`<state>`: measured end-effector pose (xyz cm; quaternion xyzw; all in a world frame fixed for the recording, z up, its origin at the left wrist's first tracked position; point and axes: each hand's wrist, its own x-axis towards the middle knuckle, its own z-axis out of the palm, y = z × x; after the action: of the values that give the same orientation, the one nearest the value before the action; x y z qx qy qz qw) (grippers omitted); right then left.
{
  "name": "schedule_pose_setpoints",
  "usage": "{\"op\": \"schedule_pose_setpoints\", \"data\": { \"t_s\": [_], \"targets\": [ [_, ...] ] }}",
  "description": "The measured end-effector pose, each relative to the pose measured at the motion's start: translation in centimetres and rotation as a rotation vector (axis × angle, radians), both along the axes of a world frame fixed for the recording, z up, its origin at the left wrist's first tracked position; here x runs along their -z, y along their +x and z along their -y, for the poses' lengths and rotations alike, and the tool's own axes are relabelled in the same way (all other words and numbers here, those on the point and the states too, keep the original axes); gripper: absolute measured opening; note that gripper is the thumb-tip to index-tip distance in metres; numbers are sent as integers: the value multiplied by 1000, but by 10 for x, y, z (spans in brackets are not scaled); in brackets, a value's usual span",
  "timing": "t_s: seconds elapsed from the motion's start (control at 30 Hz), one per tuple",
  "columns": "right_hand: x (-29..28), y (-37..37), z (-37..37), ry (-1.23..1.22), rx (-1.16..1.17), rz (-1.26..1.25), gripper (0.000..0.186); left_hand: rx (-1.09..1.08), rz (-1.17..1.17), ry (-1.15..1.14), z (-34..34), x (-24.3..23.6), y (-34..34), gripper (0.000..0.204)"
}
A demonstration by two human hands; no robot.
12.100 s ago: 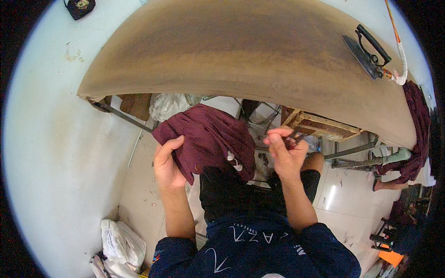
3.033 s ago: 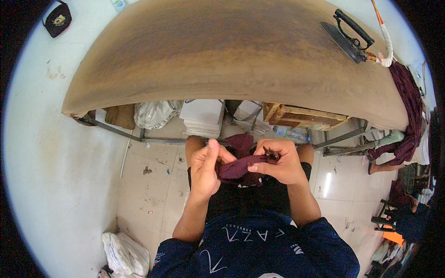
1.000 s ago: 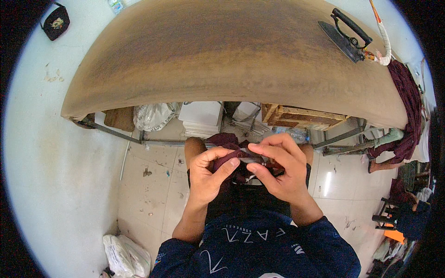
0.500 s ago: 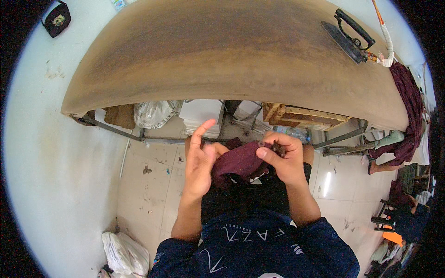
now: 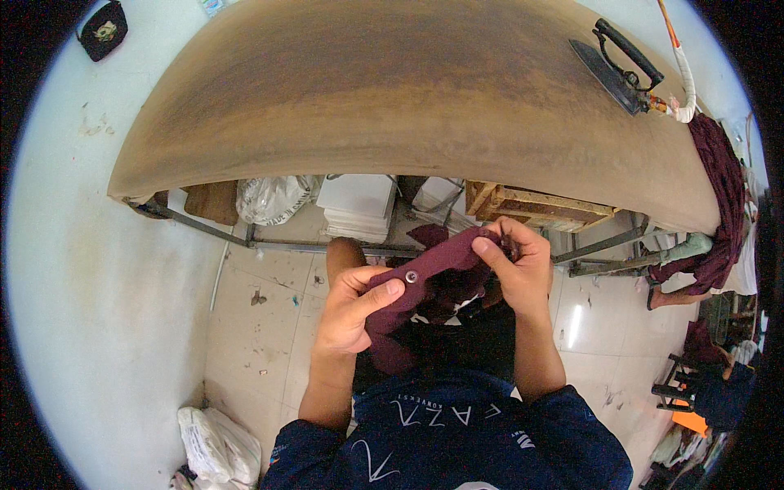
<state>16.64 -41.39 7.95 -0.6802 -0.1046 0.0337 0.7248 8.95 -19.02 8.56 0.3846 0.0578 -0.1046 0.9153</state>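
A maroon piece of cloth [image 5: 445, 255] is stretched between my two hands above my lap. A round metal snap button [image 5: 412, 277] shows on its band, close to my left thumb. My left hand [image 5: 353, 310] pinches the cloth's left end, thumb on top. At the upper right end, my right hand [image 5: 518, 260] grips the band between thumb and fingers. Something small and dark shows by the right fingers, too unclear to name. More of the cloth hangs below the band, over my dark shorts.
Ahead stands a padded ironing table [image 5: 367, 98] with a black iron [image 5: 625, 65] at its right. Beneath it are stacked white sheets [image 5: 355, 208], a plastic bag [image 5: 273, 200] and a wooden crate [image 5: 543, 204]. White sacks [image 5: 216, 445] lie lower left. Another person's foot [image 5: 665, 296] shows at right.
My left hand has closed from spread fingers onto the cloth. The band is now drawn out straight, and the snap button has come into plain view beside the left thumb.
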Motion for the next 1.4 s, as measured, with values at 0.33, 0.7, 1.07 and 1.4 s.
{"op": "schedule_pose_setpoints", "data": {
  "t_s": [0.33,0.7,1.07,1.4],
  "targets": [
    [-39,-33,-17,-355,-13,526,38,-244,99,269,27,-7,-3,17],
    [-49,-37,-24,-492,109,734,27,-318,187,463,34,-8,-6,18],
    [-49,-36,-23,-430,158,741,25,-295,174,474,32,-9,-7,19],
    [-38,-35,-27,-388,66,720,26,-297,200,486,31,-7,-7,20]
  ]
}}
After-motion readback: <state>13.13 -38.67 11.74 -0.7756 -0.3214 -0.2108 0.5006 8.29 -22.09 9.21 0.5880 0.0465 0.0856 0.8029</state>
